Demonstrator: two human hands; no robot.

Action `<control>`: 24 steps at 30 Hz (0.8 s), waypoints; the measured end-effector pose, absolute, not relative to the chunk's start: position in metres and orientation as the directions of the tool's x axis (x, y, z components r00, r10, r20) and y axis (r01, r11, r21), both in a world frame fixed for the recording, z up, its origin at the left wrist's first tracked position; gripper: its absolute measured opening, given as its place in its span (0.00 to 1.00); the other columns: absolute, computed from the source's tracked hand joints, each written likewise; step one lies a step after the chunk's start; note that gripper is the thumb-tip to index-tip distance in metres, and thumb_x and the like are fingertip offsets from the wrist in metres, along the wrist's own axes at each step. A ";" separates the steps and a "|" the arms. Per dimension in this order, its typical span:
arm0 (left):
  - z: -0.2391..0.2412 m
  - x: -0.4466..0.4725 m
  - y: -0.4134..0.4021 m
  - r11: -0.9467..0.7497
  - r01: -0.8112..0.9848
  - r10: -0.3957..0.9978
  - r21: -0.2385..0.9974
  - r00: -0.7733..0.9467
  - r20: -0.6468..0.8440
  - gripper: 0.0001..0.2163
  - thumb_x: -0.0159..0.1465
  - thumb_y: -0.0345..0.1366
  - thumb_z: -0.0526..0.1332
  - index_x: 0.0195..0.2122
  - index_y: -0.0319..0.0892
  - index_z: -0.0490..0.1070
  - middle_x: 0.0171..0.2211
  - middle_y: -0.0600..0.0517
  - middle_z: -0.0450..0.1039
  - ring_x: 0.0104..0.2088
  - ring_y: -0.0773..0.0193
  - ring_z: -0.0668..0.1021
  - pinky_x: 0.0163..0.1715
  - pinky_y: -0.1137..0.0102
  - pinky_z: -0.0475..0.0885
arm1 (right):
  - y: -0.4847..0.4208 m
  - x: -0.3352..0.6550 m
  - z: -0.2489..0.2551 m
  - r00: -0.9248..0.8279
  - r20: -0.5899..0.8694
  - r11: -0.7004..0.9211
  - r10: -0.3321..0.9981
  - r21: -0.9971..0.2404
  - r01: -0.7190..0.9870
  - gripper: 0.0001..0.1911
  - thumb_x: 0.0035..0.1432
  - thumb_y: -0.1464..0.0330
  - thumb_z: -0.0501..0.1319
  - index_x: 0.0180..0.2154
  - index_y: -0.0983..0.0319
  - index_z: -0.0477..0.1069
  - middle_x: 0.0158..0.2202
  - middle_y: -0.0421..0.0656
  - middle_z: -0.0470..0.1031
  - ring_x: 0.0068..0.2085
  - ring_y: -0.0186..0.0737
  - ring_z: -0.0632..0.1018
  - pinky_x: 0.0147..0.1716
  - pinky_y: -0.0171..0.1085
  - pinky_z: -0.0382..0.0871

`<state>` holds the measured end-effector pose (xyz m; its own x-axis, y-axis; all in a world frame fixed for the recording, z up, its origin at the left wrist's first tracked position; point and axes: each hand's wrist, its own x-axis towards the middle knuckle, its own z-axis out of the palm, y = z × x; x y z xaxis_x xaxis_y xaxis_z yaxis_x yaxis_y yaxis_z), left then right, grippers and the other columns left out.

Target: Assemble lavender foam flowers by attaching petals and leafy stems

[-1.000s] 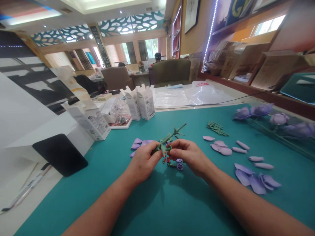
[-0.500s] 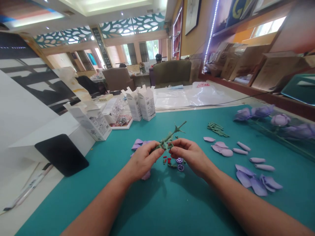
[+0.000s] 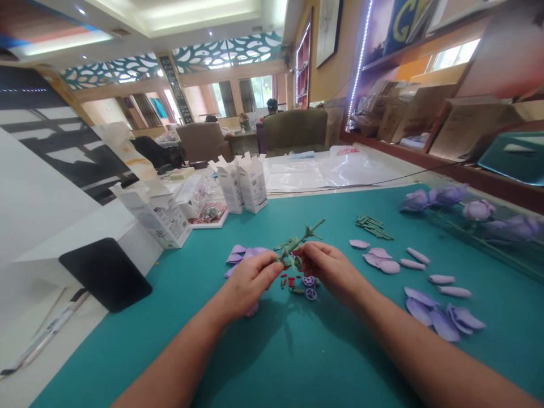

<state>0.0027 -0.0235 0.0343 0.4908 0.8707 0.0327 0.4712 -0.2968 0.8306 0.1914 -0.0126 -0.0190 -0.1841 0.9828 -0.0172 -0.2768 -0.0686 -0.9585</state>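
Observation:
A green plastic flower stem [image 3: 308, 232] with small leaves is held up over the mat, its tip pointing to the upper right. My left hand [image 3: 246, 283] pinches its lower end between thumb and fingers. My right hand [image 3: 331, 269] has its fingers closed at the leafy green part beside it; the fingertips are partly hidden. Beneath the hands lie small red pieces [image 3: 291, 282] and purple spoked wheels [image 3: 311, 294]. Purple petals [image 3: 238, 253] lie behind my left hand, which partly covers them.
On the green mat [image 3: 340, 362], right side, lie green sticks [image 3: 374, 226], pale petals [image 3: 381, 262], larger purple petals [image 3: 442, 317] and assembled purple flowers [image 3: 479, 209]. White boxes [image 3: 254, 184] stand at the back. A black tablet-like panel [image 3: 105, 275] leans at left.
The stem has turned slightly and sits a little lower in view. My right fingers have shifted up along the leafy part. The whole view has moved slightly.

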 end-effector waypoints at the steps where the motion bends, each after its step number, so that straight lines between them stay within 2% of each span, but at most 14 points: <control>1: 0.034 0.003 -0.024 -0.306 0.474 0.867 0.826 0.496 0.036 0.13 0.64 0.44 0.51 0.27 0.42 0.62 0.22 0.57 0.58 0.24 0.68 0.63 0.24 0.73 0.59 | -0.012 0.192 -0.019 -0.182 -0.016 -0.070 0.983 -0.953 -0.293 0.19 0.50 0.52 0.65 0.31 0.63 0.75 0.25 0.40 0.71 0.27 0.31 0.70 0.27 0.32 0.62; 12: 0.035 0.006 -0.027 -0.363 0.483 0.806 0.797 0.592 0.008 0.14 0.64 0.44 0.51 0.34 0.40 0.70 0.28 0.54 0.66 0.29 0.66 0.67 0.30 0.72 0.62 | -0.012 0.192 -0.016 -0.136 -0.057 -0.110 0.989 -0.901 -0.421 0.19 0.35 0.55 0.73 0.26 0.61 0.73 0.24 0.38 0.72 0.28 0.34 0.71 0.30 0.35 0.64; 16: 0.033 0.003 -0.025 -0.355 0.463 0.831 0.812 0.555 0.047 0.14 0.64 0.44 0.51 0.38 0.40 0.70 0.30 0.53 0.68 0.32 0.64 0.69 0.31 0.72 0.64 | -0.012 0.192 -0.016 -0.140 -0.066 -0.114 0.988 -0.920 -0.375 0.20 0.40 0.52 0.70 0.28 0.61 0.75 0.27 0.40 0.73 0.29 0.33 0.71 0.28 0.33 0.63; 19: 0.033 -0.002 -0.021 -0.293 0.462 0.881 0.837 0.470 0.049 0.15 0.63 0.46 0.51 0.41 0.40 0.69 0.26 0.54 0.65 0.28 0.66 0.68 0.27 0.73 0.64 | -0.010 0.192 -0.018 -0.093 -0.093 -0.119 0.991 -0.938 -0.324 0.19 0.45 0.52 0.67 0.30 0.62 0.76 0.28 0.41 0.73 0.28 0.32 0.70 0.27 0.32 0.62; 24: 0.035 -0.005 -0.018 -0.213 0.469 0.932 0.857 0.361 0.034 0.15 0.62 0.47 0.52 0.38 0.40 0.68 0.23 0.57 0.63 0.24 0.68 0.66 0.24 0.73 0.63 | -0.005 0.195 -0.023 -0.058 -0.147 -0.157 0.987 -0.942 -0.296 0.16 0.45 0.55 0.67 0.28 0.62 0.75 0.26 0.40 0.72 0.25 0.30 0.69 0.25 0.31 0.62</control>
